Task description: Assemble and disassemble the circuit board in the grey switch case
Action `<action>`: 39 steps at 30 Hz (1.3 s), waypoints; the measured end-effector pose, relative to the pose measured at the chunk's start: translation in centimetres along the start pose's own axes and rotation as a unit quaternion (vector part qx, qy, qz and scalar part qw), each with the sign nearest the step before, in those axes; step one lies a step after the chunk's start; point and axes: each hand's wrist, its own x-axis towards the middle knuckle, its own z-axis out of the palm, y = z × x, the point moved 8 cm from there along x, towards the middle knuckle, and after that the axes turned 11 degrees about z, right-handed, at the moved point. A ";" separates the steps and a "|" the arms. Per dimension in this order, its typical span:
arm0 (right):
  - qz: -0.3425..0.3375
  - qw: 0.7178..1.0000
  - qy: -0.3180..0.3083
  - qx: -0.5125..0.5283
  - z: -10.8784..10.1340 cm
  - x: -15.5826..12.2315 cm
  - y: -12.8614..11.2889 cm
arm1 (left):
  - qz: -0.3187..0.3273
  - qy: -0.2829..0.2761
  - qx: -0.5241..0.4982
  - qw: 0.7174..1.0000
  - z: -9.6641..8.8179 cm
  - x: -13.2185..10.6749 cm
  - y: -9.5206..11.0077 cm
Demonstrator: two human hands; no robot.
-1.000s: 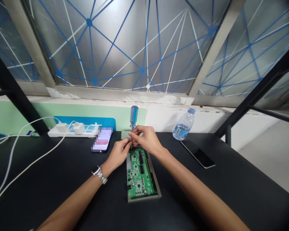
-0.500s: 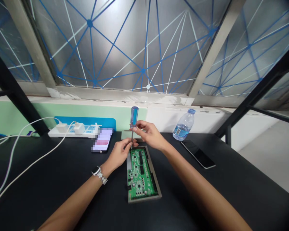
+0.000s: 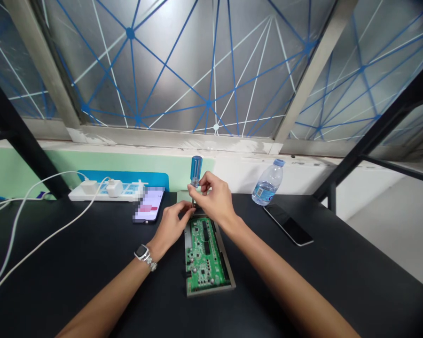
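Note:
A green circuit board (image 3: 204, 253) lies in a grey metal tray (image 3: 229, 277) on the black table. A screwdriver with a clear blue handle (image 3: 196, 170) stands upright over the board's far left corner. My right hand (image 3: 213, 199) pinches the screwdriver at the base of its handle. My left hand (image 3: 172, 223), a watch on its wrist, pinches the lower part of the shaft close to the board. The tip is hidden behind my fingers.
A phone with a lit screen (image 3: 148, 206) lies left of my hands, in front of a white power strip (image 3: 105, 190) with chargers and white cables (image 3: 38, 239). A water bottle (image 3: 268, 183) and a dark phone (image 3: 288, 225) are to the right. Black frame posts stand on both sides.
My right hand rose from the shaft to beside the handle, then closed again on the handle's base. My left hand stayed on the shaft; the screwdriver remained upright.

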 end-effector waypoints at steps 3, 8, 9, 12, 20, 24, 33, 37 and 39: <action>0.000 0.993 -0.088 0.073 0.8 0.5 0.3 | -0.010 -0.005 -0.017 1.000 -0.1 0.1 -0.2; 0.013 0.966 -0.212 0.151 1.7 1.3 1.0 | -0.004 -0.019 -0.037 0.999 0.0 0.2 0.0; 0.016 0.964 -0.216 0.155 1.7 1.3 1.1 | -0.003 -0.019 -0.041 0.999 0.0 0.2 0.0; 0.019 0.961 -0.216 0.173 1.6 1.5 1.3 | -0.006 -0.020 -0.053 0.998 0.1 0.2 -0.1; 0.053 0.921 -0.292 0.252 2.3 1.4 2.1 | -0.015 -0.037 -0.062 0.997 0.2 0.2 -0.3; 0.079 0.895 -0.330 0.289 2.8 1.3 2.6 | -0.012 -0.043 -0.069 0.997 0.2 0.2 -0.4; 0.089 0.888 -0.337 0.301 2.9 1.5 2.7 | -0.010 -0.057 -0.077 0.995 0.3 0.4 -0.6; 0.081 0.896 -0.324 0.293 2.6 1.8 2.6 | -0.012 -0.063 -0.075 0.995 0.3 0.3 -0.7; 0.079 0.900 -0.317 0.290 2.6 1.9 2.6 | -0.013 -0.068 -0.076 0.995 0.3 0.3 -0.7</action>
